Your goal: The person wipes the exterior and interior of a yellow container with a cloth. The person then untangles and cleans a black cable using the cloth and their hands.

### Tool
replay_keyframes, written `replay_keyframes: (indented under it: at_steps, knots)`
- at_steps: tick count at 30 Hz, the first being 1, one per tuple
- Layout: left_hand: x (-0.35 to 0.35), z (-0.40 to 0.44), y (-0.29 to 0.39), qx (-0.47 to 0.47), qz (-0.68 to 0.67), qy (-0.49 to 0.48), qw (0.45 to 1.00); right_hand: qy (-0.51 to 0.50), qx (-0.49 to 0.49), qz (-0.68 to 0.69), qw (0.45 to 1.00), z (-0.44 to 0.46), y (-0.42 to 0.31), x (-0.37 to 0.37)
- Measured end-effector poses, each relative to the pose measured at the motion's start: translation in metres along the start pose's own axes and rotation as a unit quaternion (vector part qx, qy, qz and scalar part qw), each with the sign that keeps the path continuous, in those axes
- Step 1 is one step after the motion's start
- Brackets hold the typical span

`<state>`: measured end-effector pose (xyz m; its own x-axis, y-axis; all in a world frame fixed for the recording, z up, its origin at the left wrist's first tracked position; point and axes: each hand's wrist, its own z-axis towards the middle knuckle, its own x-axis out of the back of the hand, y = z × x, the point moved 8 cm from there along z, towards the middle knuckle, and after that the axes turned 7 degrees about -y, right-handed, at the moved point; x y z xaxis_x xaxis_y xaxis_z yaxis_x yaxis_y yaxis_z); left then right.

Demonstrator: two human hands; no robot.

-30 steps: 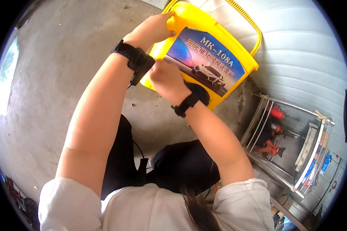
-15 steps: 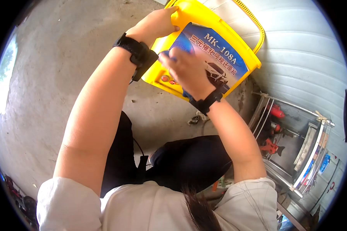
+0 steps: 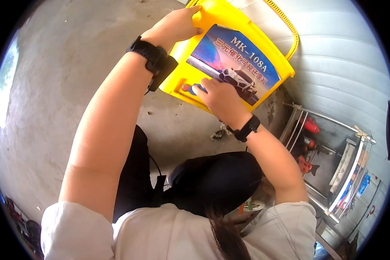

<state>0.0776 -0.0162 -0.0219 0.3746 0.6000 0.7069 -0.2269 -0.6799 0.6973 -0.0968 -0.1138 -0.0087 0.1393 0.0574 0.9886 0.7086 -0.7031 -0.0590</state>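
Two hands held one thing each: the left hand (image 3: 177,28) gripped a bucket (image 3: 221,15) at one o'clock, the right hand (image 3: 226,99) closed on a blue cloth (image 3: 195,89). The bucket was yellow, with one handle (image 3: 284,18) and one car-picture label (image 3: 232,63).

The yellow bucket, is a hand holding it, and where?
Yes: the left hand holds the yellow bucket by its side edge, near the top corner. The right hand has something blue; which part it grips is hidden.

The label (image 3: 234,54) lies on the bucket (image 3: 177,73), and right of both stands the rack (image 3: 327,118), near the wall (image 3: 333,73).
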Motion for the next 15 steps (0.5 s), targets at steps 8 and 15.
replay_keyframes:
  at_steps: [8,15]
  knots:
    - [-0.002,-0.004,0.001,0.03,-0.04,-0.041,0.998,-0.092,-0.057,0.049,0.993,-0.067,0.033,-0.008]
    - [-0.005,-0.006,-0.002,0.013,-0.093,-0.049,0.994,-0.058,-0.112,0.016,0.992,-0.073,0.057,0.043]
